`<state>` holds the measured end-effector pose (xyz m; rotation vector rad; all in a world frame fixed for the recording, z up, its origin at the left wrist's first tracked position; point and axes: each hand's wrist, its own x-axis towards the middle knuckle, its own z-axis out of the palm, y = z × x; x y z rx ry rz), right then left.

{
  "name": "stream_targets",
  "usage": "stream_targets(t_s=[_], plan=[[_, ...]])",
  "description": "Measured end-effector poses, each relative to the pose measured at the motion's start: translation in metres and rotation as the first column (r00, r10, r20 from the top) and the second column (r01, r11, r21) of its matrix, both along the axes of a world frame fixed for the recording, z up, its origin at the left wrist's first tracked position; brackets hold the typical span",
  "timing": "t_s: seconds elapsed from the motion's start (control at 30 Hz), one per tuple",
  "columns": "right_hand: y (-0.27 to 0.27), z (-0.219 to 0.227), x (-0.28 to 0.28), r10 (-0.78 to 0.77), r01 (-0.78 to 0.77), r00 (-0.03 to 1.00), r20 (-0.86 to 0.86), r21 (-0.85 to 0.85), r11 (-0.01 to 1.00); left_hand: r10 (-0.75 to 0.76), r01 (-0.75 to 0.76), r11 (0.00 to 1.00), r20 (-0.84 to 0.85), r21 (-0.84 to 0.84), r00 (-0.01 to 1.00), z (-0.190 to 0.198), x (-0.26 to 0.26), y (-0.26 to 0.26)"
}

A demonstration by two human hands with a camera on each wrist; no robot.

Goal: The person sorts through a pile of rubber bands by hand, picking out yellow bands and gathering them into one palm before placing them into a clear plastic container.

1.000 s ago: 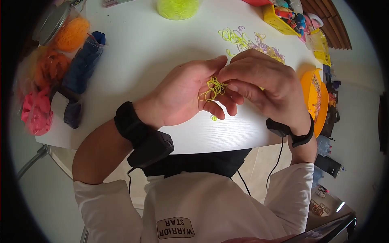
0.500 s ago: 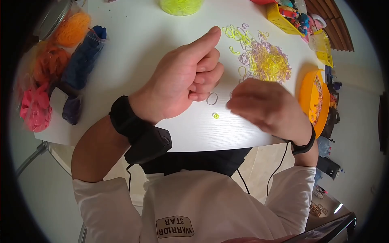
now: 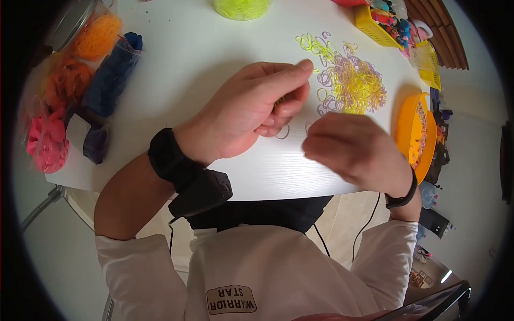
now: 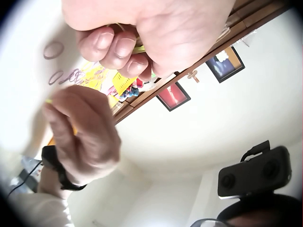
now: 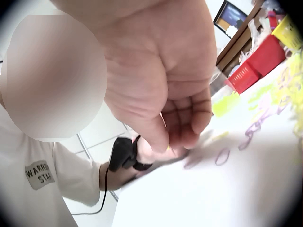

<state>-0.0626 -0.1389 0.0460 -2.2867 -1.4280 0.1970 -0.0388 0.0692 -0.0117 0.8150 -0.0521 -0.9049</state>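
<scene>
The left hand (image 3: 243, 109) is curled, thumb upward, round some yellow-green bands (image 3: 279, 101); a bit of them shows between its fingers in the left wrist view (image 4: 138, 49). To its right, the right hand (image 3: 361, 152) pinches a tiny yellow-green piece (image 4: 49, 101), mostly hidden by the fingertips. The hands are apart. Beyond them lies a loose pile of yellow and purple bands (image 3: 356, 85), with green bands (image 3: 318, 47) at its far left edge. One purple ring (image 3: 284, 132) lies on the white table (image 3: 257, 171), partly behind the left hand.
On the left are bags of orange bands (image 3: 96, 38), pink pieces (image 3: 47, 142) and a dark blue roll (image 3: 113, 75). A tub of green bands (image 3: 242, 8) stands at the far edge. Right: an orange tray (image 3: 408, 125) with beads and a yellow basket (image 3: 375, 31).
The right hand has drawn away from the left hand's palm. The left fingers have curled over the bands, then loosened slightly, thumb lowered. The small green curl on the table no longer shows.
</scene>
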Motion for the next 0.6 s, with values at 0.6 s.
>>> stream_targets(t_s=[0.6], plan=[[-0.032, 0.009, 0.011, -0.517, 0.514, 0.855, -0.037, 0.190, 0.836, -0.143, 0.144, 0.989, -0.075, 0.009, 0.987, 0.004, -0.004, -0.005]])
